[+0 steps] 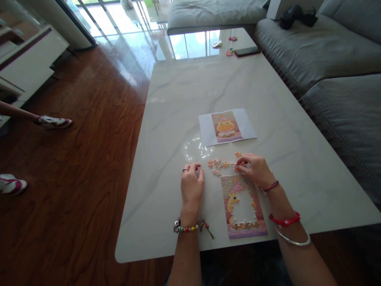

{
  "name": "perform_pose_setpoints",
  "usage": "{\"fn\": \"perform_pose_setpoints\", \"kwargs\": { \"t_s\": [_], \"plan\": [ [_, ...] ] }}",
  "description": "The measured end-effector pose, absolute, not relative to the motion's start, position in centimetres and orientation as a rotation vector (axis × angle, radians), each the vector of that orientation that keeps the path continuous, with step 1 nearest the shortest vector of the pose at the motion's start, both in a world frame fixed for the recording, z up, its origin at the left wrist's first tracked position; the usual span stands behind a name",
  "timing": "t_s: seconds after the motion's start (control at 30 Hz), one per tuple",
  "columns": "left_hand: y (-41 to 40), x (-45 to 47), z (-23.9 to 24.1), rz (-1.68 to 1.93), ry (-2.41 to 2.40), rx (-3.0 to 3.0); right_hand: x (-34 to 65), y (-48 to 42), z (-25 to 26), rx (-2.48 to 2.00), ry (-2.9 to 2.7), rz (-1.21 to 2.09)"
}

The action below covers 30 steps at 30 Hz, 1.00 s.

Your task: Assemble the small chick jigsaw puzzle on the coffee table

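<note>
A partly built jigsaw puzzle lies near the front edge of the white marble table, with a blank gap in its middle. Several loose pieces lie just above it. My right hand rests at the puzzle's top right corner, fingers pinched on a small puzzle piece. My left hand lies curled on the table to the left of the puzzle, fingers closed round something I cannot make out. A printed reference picture of a yellow duck lies farther back.
A dark phone and small colourful bits sit at the table's far end. A grey sofa runs along the right. Another person's feet in shoes stand on the wooden floor at left.
</note>
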<state>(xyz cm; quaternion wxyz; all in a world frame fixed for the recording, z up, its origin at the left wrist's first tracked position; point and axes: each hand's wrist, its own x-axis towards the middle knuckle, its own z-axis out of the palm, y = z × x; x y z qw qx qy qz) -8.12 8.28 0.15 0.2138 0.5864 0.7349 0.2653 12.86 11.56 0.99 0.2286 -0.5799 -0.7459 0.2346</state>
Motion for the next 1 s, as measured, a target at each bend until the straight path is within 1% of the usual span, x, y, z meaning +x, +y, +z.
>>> {"fn": "perform_pose_setpoints", "kwargs": {
  "t_s": [0.17, 0.37, 0.53, 0.7, 0.8, 1.0],
  "plan": [
    [8.2, -8.0, 0.1, 0.726, 2.047, 1.63, 13.1, 11.2, 2.0, -1.691, -1.827, 0.957],
    [8.2, -7.9, 0.1, 0.747, 2.048, 1.638, 14.2, 11.0, 1.9, -1.568, -1.477, 1.263],
    [8.2, -7.7, 0.1, 0.751, 2.047, 1.633, 15.2, 10.5, 2.7, -1.555, -1.375, 1.427],
    [8.1, -7.1, 0.3, 0.766, 2.03, 1.644, 15.9, 9.7, 2.7, -1.452, -1.252, 1.685],
    [7.9, -6.7, 0.5, 0.775, 2.012, 1.665, 16.4, 9.2, 2.7, -1.418, -1.225, 1.758],
    [7.4, -6.4, 0.8, 0.801, 1.996, 1.703, 17.0, 8.3, 2.8, -1.434, -1.265, 1.776]
  ]
}}
